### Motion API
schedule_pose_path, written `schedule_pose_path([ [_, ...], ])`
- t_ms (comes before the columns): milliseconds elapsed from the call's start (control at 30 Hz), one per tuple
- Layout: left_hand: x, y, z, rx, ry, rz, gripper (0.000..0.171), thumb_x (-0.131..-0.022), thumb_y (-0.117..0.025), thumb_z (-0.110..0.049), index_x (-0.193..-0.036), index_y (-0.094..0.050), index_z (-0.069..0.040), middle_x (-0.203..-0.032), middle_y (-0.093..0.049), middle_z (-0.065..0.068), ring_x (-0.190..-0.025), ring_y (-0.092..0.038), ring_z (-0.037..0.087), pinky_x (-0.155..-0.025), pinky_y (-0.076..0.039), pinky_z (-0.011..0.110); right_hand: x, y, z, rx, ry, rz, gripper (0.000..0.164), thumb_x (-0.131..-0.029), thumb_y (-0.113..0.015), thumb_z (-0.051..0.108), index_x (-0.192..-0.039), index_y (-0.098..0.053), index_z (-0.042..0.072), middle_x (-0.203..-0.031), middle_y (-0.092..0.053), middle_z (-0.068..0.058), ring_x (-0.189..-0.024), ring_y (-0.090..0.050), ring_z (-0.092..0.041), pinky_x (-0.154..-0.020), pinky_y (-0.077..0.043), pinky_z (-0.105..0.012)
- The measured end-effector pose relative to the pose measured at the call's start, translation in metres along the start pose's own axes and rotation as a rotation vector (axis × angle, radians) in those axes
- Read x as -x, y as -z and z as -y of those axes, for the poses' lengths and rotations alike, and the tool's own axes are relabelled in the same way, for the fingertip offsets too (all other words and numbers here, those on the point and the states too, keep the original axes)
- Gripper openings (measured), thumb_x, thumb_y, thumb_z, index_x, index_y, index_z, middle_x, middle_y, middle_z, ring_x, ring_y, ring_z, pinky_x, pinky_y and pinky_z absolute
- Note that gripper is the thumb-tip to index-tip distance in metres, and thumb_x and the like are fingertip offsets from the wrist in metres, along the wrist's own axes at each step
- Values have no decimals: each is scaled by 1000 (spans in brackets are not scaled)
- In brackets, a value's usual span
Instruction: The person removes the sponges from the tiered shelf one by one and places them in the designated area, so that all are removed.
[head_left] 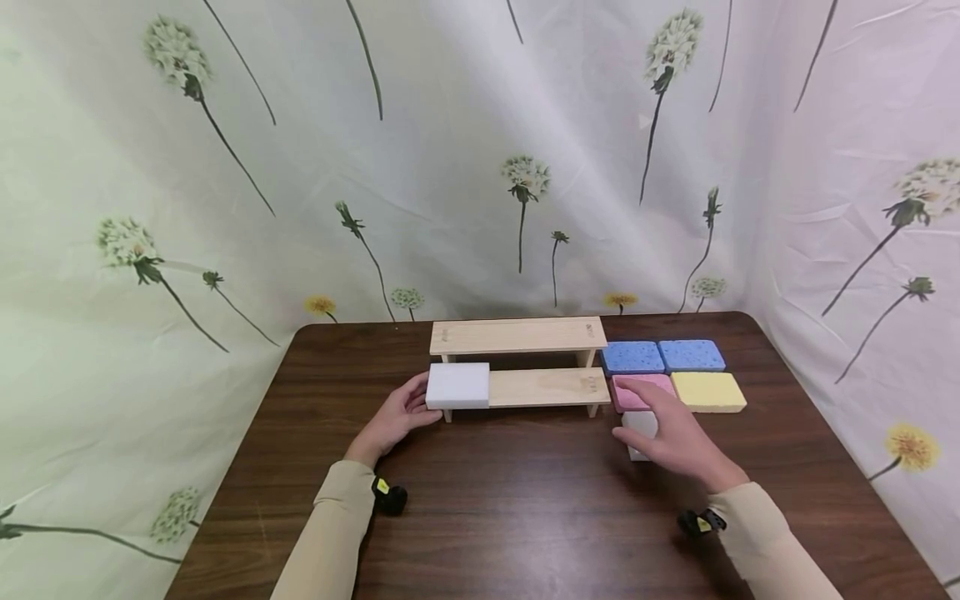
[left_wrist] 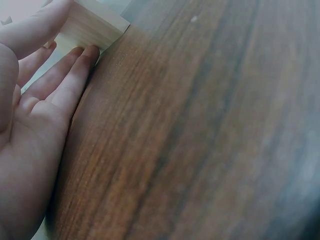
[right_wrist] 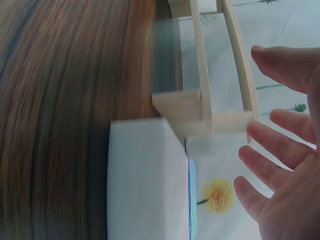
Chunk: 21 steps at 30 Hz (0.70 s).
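Observation:
A white rectangular sponge block [head_left: 457,386] lies on the left end of the lower step of a wooden two-step shelf [head_left: 543,388]. My left hand [head_left: 401,410] is beside that end; in the left wrist view its straight fingers [left_wrist: 75,75] touch the wooden end support [left_wrist: 92,25]. Spread fingers and a raised thumb show on my right hand [head_left: 671,433], which holds nothing. It hovers over a second white block [head_left: 639,423] and a pink sponge [head_left: 643,385], partly hiding both. In the right wrist view the white block [right_wrist: 137,175] stands close below that hand.
Two blue sponges, a left one [head_left: 632,357] and a right one [head_left: 692,355], lie right of the shelf. A yellow sponge [head_left: 708,392] sits in front of them, beside the pink one. Behind the dark wooden table [head_left: 487,517] hangs a flowered curtain [head_left: 450,167].

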<state>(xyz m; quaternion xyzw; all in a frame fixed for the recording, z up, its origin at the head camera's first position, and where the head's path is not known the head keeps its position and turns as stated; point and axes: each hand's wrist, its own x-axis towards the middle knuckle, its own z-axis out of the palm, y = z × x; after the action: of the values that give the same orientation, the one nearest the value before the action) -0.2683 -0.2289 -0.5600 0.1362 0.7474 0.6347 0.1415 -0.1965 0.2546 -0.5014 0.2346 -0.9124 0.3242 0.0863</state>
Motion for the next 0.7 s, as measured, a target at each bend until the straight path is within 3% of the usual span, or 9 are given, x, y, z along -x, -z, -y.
schedule_pose_path([
  [233,-1,1,2,-14,1,-4,84,-94,-77,-2,-163,-28,1,-163,-36,29,-149,-40,41,-111,-46,26,-15,-14,10,-12,42,9,73,-89,-87,25,-150,-54,3,-149,-59,-13,-137,-55,-34,-111,-46,-58],
  [400,-2,1,3,-19,4,-4,85,-95,-77,-2,-163,-27,2,-163,-35,29,-149,-40,41,-111,-46,26,-24,-24,17,-17,75,12,72,-89,-87,25,-149,-55,3,-144,-62,-11,-119,-62,-32,-98,-53,-52],
  [567,-2,1,3,-12,7,-6,85,-94,-78,-2,-163,-28,1,-164,-36,28,-149,-40,40,-112,-45,27,-38,-34,26,-37,102,33,72,-90,-86,26,-150,-54,3,-150,-59,-10,-136,-57,-30,-108,-50,-54],
  [700,-2,1,1,-14,4,-4,85,-94,-78,-3,-163,-28,0,-164,-36,26,-149,-40,40,-114,-45,29,-49,-42,32,-53,122,51,73,-90,-86,28,-151,-53,4,-151,-59,-9,-139,-55,-28,-111,-48,-52],
])
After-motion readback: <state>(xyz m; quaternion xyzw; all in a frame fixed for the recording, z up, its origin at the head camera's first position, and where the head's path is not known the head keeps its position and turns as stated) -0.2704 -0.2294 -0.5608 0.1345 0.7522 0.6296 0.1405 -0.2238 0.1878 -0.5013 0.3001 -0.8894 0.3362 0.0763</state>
